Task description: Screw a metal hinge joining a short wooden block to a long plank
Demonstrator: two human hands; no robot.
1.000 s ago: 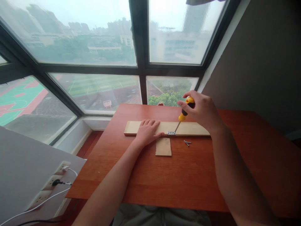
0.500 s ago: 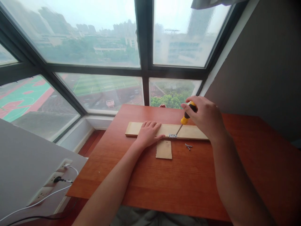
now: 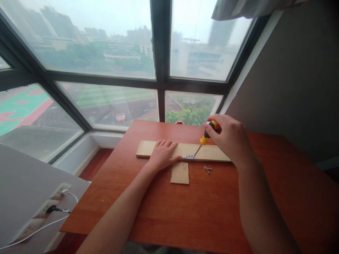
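Note:
My right hand (image 3: 227,135) is wrapped round the yellow and black handle of a screwdriver (image 3: 203,140). The shaft slants down and left, its tip at a small metal hinge or bracket (image 3: 190,157) on the near edge of a long pale wooden board (image 3: 209,151). Flat on the board lies my left hand (image 3: 164,153), fingers stretched out and thumb close to the metal piece. Just in front of the board is a small thin wooden piece (image 3: 180,173) with a hole near its top. A few loose screws (image 3: 208,169) rest to its right.
The reddish-brown table (image 3: 159,218) stands by large windows (image 3: 106,95). Wall sockets (image 3: 47,208) with plugged-in cables are at the lower left. A grey wall (image 3: 291,81) rises on the right, and a piece of fabric (image 3: 246,8) hangs at the top.
The camera view has shifted slightly, so the scene sits a bit lower and further left. The right hand still grips the screwdriver at the metal piece; the left hand stays on the board.

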